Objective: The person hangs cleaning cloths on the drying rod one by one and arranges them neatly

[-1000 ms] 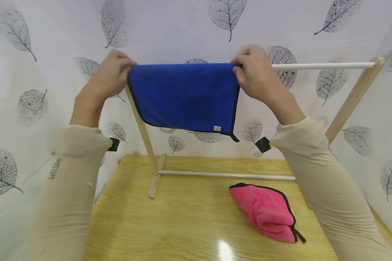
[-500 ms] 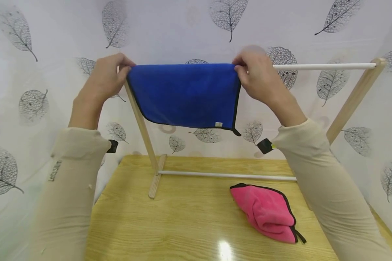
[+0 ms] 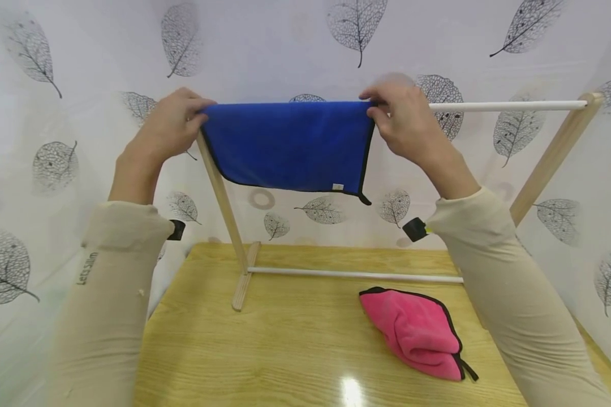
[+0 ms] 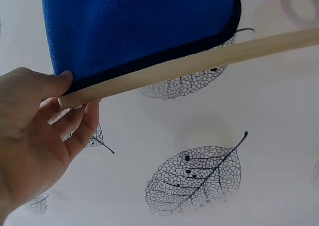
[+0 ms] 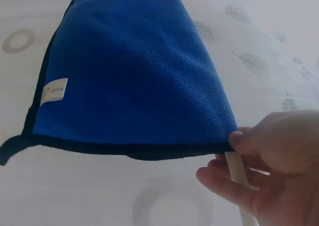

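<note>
A blue towel (image 3: 290, 147) with black trim hangs folded over the top white rod (image 3: 509, 105) of a wooden rack. My left hand (image 3: 170, 121) pinches its left top end beside the rack's left post (image 3: 219, 198). In the left wrist view, the thumb (image 4: 64, 81) presses the towel while the other fingers curl behind the post. My right hand (image 3: 402, 121) pinches the right top edge at the rod, its thumb (image 5: 244, 140) on the trim in the right wrist view. A white label (image 5: 54, 91) and a black loop (image 5: 12, 147) show at the lower corner.
A crumpled pink towel (image 3: 412, 330) with black trim lies on the wooden table (image 3: 244, 350), right of the middle. Low across the rack runs a second white rod (image 3: 346, 274). A leaf-patterned sheet (image 3: 265, 34) hangs behind. The rack's right post (image 3: 555, 158) stands behind my right forearm.
The towel's front lower edge has risen, so less of it hangs in front of the rod. Both hands stay near the same ends, with small shifts of the fingers.
</note>
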Motion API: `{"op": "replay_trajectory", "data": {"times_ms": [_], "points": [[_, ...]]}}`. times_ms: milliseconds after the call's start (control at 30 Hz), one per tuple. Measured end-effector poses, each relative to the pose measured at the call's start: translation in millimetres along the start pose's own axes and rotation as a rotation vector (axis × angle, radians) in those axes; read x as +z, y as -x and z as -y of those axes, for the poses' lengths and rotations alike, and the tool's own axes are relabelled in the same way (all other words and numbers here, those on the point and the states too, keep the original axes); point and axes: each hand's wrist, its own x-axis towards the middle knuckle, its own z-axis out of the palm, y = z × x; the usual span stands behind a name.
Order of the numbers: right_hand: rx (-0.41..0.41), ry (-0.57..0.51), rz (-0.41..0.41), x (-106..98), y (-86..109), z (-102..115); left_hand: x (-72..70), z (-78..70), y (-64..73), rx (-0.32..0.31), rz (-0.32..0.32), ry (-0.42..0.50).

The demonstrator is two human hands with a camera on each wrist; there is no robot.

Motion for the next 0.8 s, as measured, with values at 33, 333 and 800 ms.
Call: {"op": "replay_trajectory", "data": {"times_ms": [33,333,800], "points": [[0.0,-0.01,-0.007,0.8,0.4,-0.8,0.2,-0.3,-0.2,-0.004,0.001,-0.003],[0.017,-0.02,0.012,3.7,1.8,-1.9,-0.5,0.0,3.3,-0.118,0.001,0.046],[0.004,-0.061,-0.037,8.1,2.5,-6.3,3.6,0.1,3.6,-0.07,-0.057,0.046]]}}
